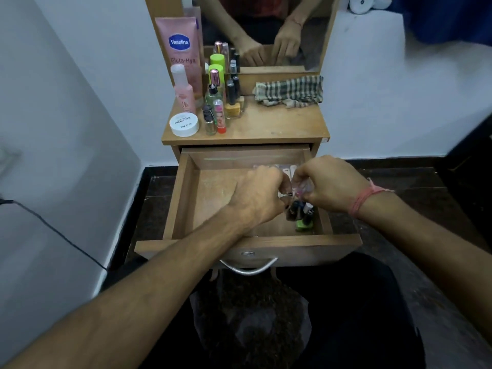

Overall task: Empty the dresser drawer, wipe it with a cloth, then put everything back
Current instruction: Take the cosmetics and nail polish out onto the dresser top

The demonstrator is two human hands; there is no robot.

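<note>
1. The drawer (210,193) is standing pulled out below the dresser top (279,123), its left part bare wood.
2. Both hands are working over its right side: the left hand (259,198) and right hand (328,183) are each pinching the top of a clear plastic bag (299,206) with curled fingers.
3. The bag is holding small bottles, one green, hanging just above the drawer floor.
4. The checked cloth (290,91) is lying on the dresser top, by the mirror (266,30).
5. Bottles and a pink Vaseline tube (181,49) are crowding the left.
</note>
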